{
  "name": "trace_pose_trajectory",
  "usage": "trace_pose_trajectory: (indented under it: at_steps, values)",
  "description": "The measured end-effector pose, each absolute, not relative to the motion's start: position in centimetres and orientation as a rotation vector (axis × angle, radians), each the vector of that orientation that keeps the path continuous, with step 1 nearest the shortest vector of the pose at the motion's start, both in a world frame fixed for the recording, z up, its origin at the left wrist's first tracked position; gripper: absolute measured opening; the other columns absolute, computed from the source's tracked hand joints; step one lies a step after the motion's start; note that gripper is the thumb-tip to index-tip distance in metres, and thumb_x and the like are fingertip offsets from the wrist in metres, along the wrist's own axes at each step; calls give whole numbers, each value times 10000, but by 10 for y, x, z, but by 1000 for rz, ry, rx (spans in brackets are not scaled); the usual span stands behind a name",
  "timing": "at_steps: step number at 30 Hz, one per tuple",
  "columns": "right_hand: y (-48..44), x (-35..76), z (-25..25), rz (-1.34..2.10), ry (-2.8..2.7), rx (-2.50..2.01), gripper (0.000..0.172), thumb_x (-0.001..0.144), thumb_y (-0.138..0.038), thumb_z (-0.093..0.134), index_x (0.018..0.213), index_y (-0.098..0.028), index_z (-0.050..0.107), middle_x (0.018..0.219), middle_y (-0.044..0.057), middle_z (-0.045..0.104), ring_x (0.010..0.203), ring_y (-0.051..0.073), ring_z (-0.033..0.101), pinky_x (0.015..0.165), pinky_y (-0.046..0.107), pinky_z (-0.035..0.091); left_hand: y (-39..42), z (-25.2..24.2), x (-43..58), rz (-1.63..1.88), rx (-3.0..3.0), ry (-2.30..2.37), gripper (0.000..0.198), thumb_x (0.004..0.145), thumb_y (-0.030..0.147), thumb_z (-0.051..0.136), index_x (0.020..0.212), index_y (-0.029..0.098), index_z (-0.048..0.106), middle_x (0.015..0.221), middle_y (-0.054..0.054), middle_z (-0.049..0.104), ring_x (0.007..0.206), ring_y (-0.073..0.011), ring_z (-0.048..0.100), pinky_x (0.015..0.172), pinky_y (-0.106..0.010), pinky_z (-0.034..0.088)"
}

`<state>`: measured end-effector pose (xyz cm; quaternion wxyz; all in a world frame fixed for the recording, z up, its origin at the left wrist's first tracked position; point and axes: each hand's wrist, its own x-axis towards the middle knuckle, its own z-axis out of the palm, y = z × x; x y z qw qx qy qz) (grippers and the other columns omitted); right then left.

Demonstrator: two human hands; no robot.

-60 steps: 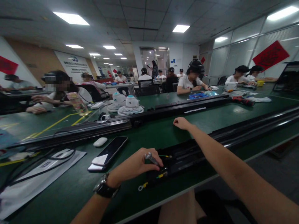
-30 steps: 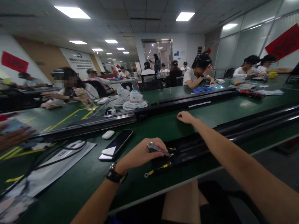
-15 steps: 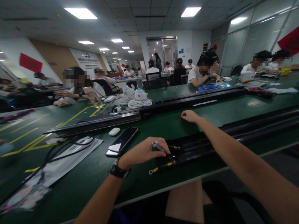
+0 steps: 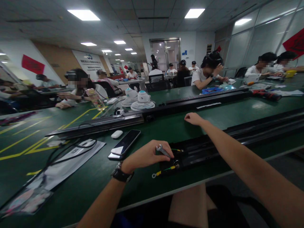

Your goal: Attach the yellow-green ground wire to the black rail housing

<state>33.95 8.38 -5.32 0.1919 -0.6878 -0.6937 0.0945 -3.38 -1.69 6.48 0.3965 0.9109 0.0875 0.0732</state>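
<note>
My left hand point(image 4: 152, 153), with a watch on its wrist, is closed around a metal wrench point(image 4: 162, 151). The wrench's far end is at the near end of a long black rail point(image 4: 197, 155). Beside it a short yellow-green wire point(image 4: 165, 172) with a ring terminal sticks out over the table, and a second green-yellow wire point(image 4: 177, 150) lies just behind. My right hand point(image 4: 193, 118) rests on the green table beyond the rail, its fingers curled together; whether anything is between them is hidden.
A phone point(image 4: 127, 142) and a white earphone case point(image 4: 117, 134) lie left of centre. Black cables cross a white sheet point(image 4: 68, 164). Behind stand white fans point(image 4: 142, 101) and another long rail point(image 4: 185, 103). People sit around the tables.
The wrench in my left hand has tilted very slightly. My right hand has stayed in place. The whole view has shifted a little.
</note>
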Motion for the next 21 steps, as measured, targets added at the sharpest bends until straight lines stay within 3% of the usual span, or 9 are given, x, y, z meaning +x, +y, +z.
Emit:
trace_pose_trajectory:
  at_steps: [21]
  values:
    - [82, 339, -52, 281, -1929, -1929, 274, 1007, -336, 630, 1223, -167, 632, 1231, 93, 640, 1036, 232, 657, 889, 435, 571, -20, 58, -31, 222, 2326, 322, 237, 886, 397, 725, 966, 174, 749, 950, -38, 736, 876, -152, 679, 805, -245, 505]
